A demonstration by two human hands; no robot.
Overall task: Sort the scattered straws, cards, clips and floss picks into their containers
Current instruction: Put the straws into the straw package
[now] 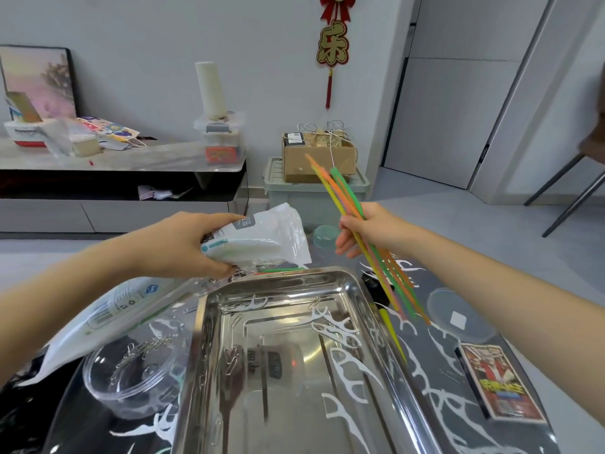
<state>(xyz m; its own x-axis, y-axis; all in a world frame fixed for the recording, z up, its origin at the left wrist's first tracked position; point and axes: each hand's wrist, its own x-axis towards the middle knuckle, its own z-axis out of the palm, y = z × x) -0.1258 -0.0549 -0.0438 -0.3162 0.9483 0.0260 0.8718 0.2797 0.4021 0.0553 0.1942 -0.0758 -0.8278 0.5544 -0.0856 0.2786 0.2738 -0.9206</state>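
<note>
While floss picks (pixel 337 329) and clips (pixel 232 358) lie in tray (pixel 203 339): step looks like bagging straws; next needs a bag mouth lined up.
Left hand (pixel 183 247): past tray's far-left corner, gripping white pouch (pixel 262 237).
Right hand (pixel 370 227): above tray's far-right corner, clutching straws (pixel 347 198).
Straws' axis: steep diagonal, upper ends away-left, lower ends beside tray's right rim.
</note>
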